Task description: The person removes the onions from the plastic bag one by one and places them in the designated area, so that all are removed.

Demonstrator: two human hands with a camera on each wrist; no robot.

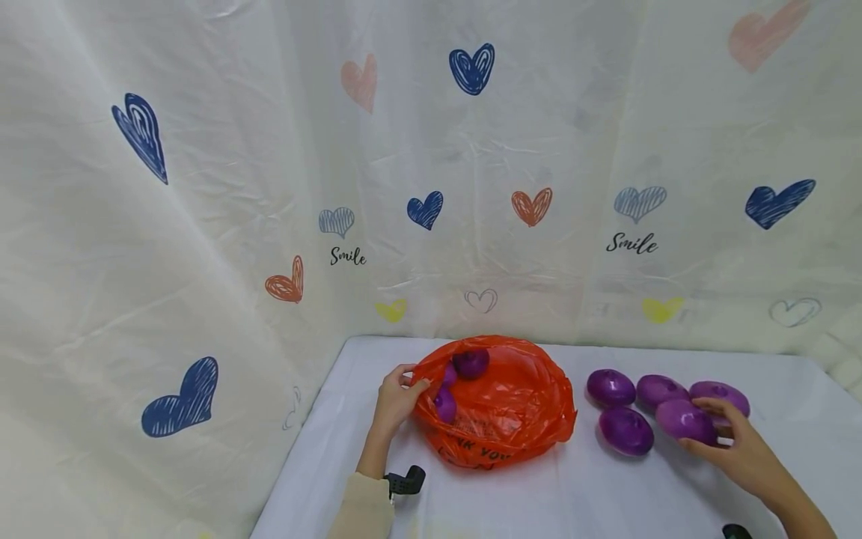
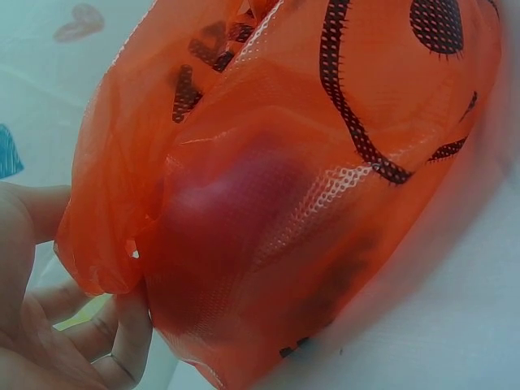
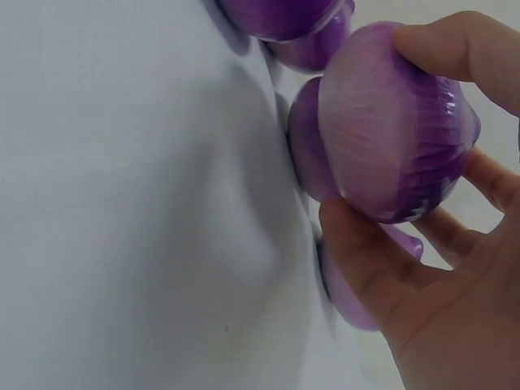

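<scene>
A red plastic bag [image 1: 518,404] with black print lies with its mouth spread on the white table. My left hand [image 1: 396,400] pinches the bag's left rim. Inside, against the left side, are a dark purple onion [image 1: 471,363] and lighter purple ones partly hidden by the bag. To the right, my right hand [image 1: 741,449] grips a purple onion [image 1: 685,421] between thumb and fingers. The right wrist view shows this held onion [image 3: 390,122] lifted off the tabletop. Other onions sit close behind and left of it, such as the dark one [image 1: 626,431] in front.
The white-covered table [image 1: 498,501] reaches back to a pale curtain [image 1: 572,150] printed with hearts and the word Smile. More onions stand in a row at the right, including a back-left onion [image 1: 610,388] and a back-right onion [image 1: 720,393]. A black wrist device [image 1: 407,481] is on the left wrist.
</scene>
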